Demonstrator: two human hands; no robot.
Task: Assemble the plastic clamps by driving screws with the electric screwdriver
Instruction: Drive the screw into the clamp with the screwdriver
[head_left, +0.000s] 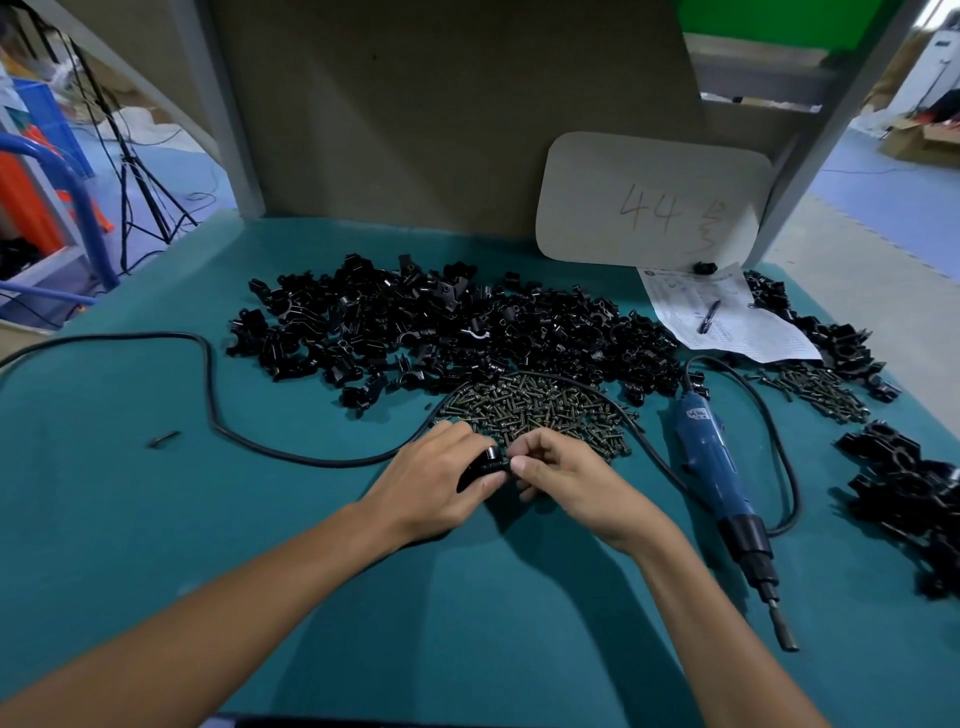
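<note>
A teal mat (156, 519) covers the workbench, with a cardboard backboard behind it. Across the far middle lies a wide heap of clamp parts (467, 327), glossy black plastic with curved saddles and lugs. Just nearer is a pile of dark screws (540, 410). At the near edge of the screws, one black clamp (492, 461) is held just above the mat between both hands. The left hand (441, 478) wraps its curled fingers round the clamp's left side, thumb underneath. The right hand (566, 475), fingers tightly curled, pinches the clamp's right end; whether a screw is there I cannot tell. The blue electric screwdriver (711, 457) lies to the right, bit pointing near.
</note>
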